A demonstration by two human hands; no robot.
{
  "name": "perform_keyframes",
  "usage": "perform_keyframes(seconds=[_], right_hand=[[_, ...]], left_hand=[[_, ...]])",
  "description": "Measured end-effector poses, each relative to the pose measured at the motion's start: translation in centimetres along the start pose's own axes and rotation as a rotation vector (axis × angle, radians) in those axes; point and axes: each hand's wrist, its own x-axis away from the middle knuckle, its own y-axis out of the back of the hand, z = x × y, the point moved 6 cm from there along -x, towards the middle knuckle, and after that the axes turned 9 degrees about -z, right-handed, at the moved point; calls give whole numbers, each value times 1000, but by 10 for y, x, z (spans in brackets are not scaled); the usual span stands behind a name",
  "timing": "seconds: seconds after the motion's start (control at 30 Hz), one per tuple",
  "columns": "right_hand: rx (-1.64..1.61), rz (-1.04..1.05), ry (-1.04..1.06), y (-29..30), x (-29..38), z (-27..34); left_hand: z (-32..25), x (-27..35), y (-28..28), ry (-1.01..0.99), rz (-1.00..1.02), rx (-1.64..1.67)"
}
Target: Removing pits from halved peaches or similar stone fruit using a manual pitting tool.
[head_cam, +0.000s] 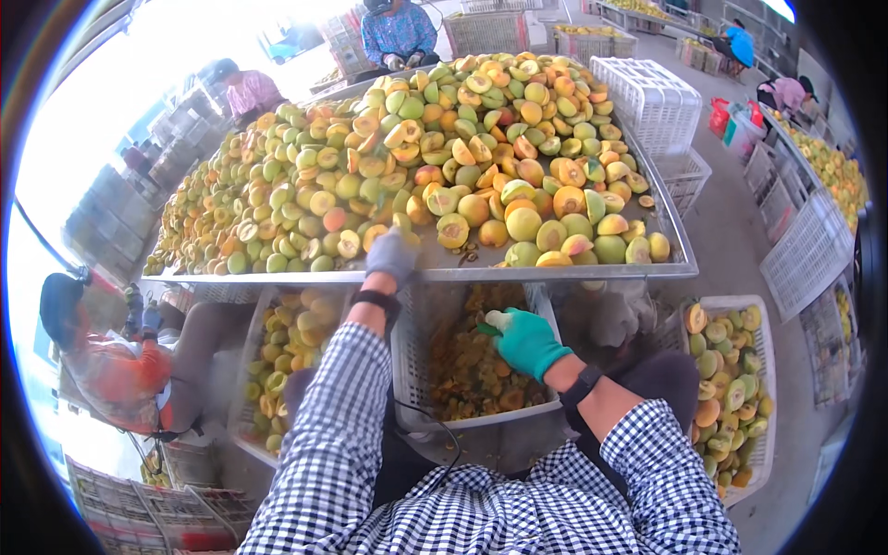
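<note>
Halved green and orange stone fruits point(416, 152), peaches or apricots by their look, are heaped on a metal-rimmed table point(485, 276). My left hand point(392, 255), in a grey glove, reaches over the table's near edge and touches the fruit there; blur hides whether it grips a piece. My right hand point(528, 341), in a teal glove with a pale thumb tip, is over a white plastic crate point(479, 419) of pits and scraps point(472, 378) between my knees. Its fingers are closed on a small green thing, perhaps a leaf or a tool's handle.
Crates of fruit stand at my left point(260, 444) and right point(766, 416). Stacked white crates point(649, 97) stand beyond the table's right side. A co-worker in orange point(125, 381) sits at the left; two more people sit at the table's far side. A fruit-laden table point(825, 159) stands far right.
</note>
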Motion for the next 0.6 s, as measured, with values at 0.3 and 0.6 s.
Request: perform_keyframes(seconds=[0.3,0.6], right_hand=[[-262,-311,-39,67,-15,33],[444,-374,261,52,-10,66]], left_hand=[[-53,40,-1,301,439,1467],[-83,113,45,320,406,1465]])
